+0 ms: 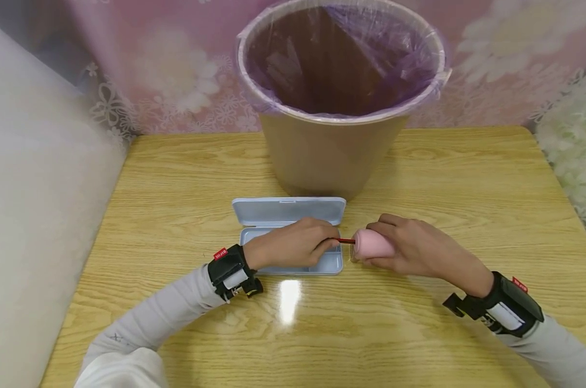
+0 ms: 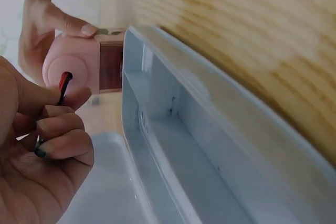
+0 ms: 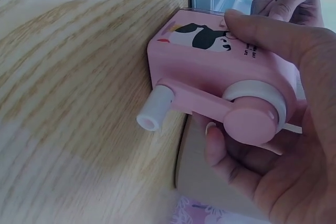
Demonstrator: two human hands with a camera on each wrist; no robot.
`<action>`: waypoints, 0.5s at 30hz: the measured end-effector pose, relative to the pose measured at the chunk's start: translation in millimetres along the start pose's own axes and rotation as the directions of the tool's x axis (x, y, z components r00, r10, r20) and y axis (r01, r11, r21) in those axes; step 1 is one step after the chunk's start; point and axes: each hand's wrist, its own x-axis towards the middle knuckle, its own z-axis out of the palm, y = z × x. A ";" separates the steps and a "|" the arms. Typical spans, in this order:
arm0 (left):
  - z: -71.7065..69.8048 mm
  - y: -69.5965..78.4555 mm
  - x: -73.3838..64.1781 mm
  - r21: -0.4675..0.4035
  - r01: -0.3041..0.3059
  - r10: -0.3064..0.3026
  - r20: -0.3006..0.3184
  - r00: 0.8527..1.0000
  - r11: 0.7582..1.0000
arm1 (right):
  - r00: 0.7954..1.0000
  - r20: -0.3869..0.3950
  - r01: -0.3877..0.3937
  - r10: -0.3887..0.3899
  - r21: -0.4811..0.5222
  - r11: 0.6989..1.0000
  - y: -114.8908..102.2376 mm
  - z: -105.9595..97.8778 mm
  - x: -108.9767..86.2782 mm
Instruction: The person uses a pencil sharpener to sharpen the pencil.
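Observation:
A pink hand-crank pencil sharpener (image 1: 374, 244) lies on the table, its crank (image 3: 202, 102) with a white knob facing the right wrist view. My right hand (image 1: 414, 242) grips its body, thumb over the panda print. A red and black pencil (image 1: 347, 241) sits with one end in the sharpener's hole, seen in the left wrist view. Its other end is pinched by my left hand (image 1: 295, 245), whose fingers hide most of it. Under that hand stands an open light-blue pencil case (image 1: 329, 264), lid tipped back, with compartments (image 2: 184, 135).
Behind the case a tall beige bin (image 1: 322, 156) lined with a purple bag stands on the wooden table (image 1: 191, 178). A pink floral curtain (image 1: 176, 70) hangs at the table's back edge. White fabric (image 1: 35, 188) borders the left side.

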 end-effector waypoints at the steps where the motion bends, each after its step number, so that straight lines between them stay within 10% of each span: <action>1: 0.1 0.8 0.8 -0.016 0.002 -0.002 -0.001 1.000 1.000 | 1.000 -0.004 0.006 -0.006 0.009 1.000 0.3 0.0 0.2; 15: 16.5 12.3 15.6 -0.094 0.065 -0.068 -0.029 0.997 0.993 | 0.999 -0.001 0.044 -0.044 0.146 0.988 -0.8 4.0 10.1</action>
